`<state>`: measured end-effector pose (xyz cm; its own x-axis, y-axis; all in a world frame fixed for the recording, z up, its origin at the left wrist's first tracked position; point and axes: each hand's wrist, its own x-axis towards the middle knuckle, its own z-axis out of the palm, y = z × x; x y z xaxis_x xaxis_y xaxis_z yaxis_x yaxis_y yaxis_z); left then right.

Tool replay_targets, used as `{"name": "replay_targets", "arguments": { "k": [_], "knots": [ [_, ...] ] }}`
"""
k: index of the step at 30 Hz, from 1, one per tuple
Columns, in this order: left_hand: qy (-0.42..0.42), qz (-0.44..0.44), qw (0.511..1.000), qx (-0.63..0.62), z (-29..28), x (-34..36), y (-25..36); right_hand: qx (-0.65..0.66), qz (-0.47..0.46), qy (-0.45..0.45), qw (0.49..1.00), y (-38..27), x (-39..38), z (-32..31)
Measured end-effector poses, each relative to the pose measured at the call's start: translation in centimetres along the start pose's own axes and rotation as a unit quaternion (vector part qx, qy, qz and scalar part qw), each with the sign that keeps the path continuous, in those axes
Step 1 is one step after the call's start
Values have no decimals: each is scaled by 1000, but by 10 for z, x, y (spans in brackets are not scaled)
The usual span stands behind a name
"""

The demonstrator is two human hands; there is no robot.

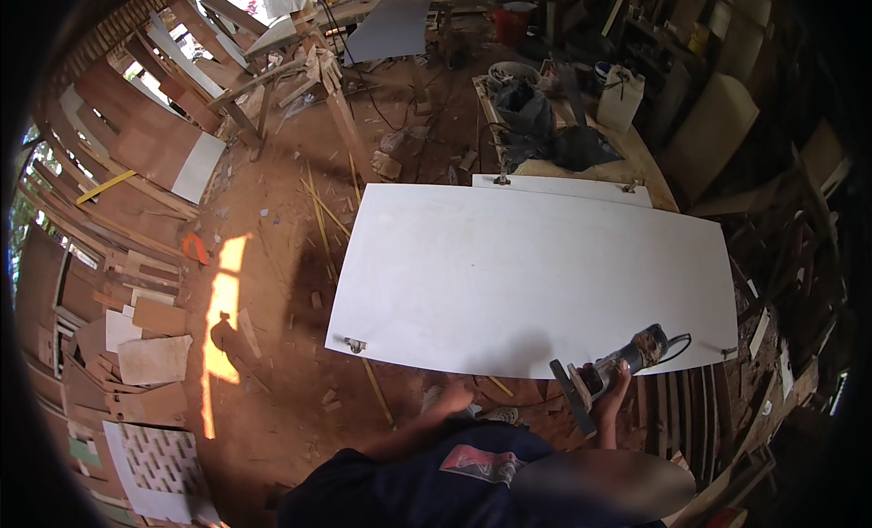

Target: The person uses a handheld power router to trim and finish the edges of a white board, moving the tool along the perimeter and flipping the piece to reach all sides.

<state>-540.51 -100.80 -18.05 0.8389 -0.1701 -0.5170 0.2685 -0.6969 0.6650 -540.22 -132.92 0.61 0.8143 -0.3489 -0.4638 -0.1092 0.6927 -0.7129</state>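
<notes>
Gripping a corded power tool firmly in the right hand, with its flat dark plate tilted across the near edge of the white panel in view; cannot tell whether touching. Shows the left hand blurred, just below that edge; cannot tell whether clenched or loose. Just beyond, has the panel laid flat, with a metal fitting at the near left corner. Seems mid-work, judging by the tool in hand, but shows no clear line between finished and unfinished surface, so no telling how much remains. Farther off, see a second white board past the far edge, then a wooden tabletop bearing dark plastic bags and a white jerrycan.
</notes>
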Motion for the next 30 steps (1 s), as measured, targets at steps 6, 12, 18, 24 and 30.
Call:
{"name": "replay_targets", "arguments": {
  "k": [6, 12, 18, 24, 30],
  "knots": [
    [-30, 195, 979, -55, -86, -24, 79, 20, 124, -113, 986, -19, 22, 30],
    [-7, 142, 990, -2, -144, -14, 129, 44, 152, -186, 970, -1, 44, 84],
    [-188, 126, 974, -7, -64, -6, -20, -10, 165, -164, 973, 14, 67, 83],
    [-56, -118, 779, -614, -3, 11, -86, 5, 159, -128, 979, 34, 118, 89],
    [-2, -124, 634, -763, 2, 42, -64, 90, 90, -118, 985, 77, 198, 123]
  ]
}}
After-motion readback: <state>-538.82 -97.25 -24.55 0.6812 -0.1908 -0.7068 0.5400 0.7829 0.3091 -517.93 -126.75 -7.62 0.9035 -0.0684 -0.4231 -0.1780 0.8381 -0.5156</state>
